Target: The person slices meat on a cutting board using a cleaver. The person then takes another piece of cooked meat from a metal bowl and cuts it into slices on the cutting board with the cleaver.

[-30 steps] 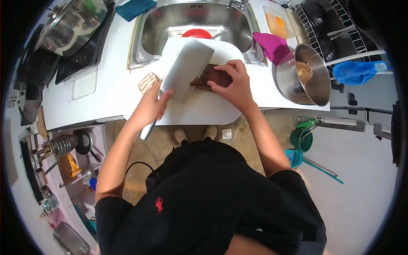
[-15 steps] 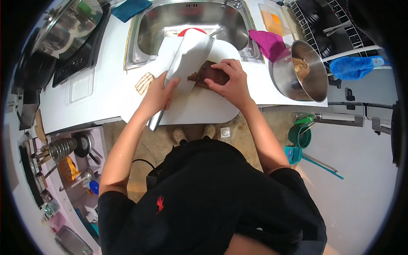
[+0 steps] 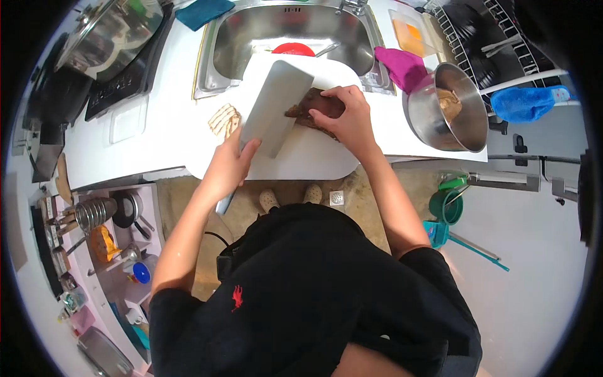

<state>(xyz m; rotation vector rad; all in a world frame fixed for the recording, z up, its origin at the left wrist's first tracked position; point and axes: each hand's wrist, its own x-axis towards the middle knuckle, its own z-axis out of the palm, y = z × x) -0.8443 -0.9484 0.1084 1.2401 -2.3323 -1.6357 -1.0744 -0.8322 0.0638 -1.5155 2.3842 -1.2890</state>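
My left hand (image 3: 230,166) is wrapped round a wide-bladed cleaver (image 3: 276,107), its handle end sticking out below the hand. The blade is tilted over the white cutting board (image 3: 314,163). A dark brown piece of food, which looks like meat (image 3: 308,108), lies on the board just right of the blade, with a small bit at its left end. My right hand (image 3: 352,119) grips this piece from the right, thumb and fingers curved over it. Pale slices (image 3: 224,120) lie in a stack beside the board's left side.
Behind the board is a steel sink (image 3: 292,31) with a red bowl (image 3: 294,48). A steel pot (image 3: 449,108) holding brown food stands at the right, near a magenta cloth (image 3: 402,68). An induction cooker (image 3: 122,88) with a large pot is at the left.
The cleaver has shifted and its blade tilts differently, its handle end lower left. My right hand still holds the dark piece. The camera view has moved slightly.
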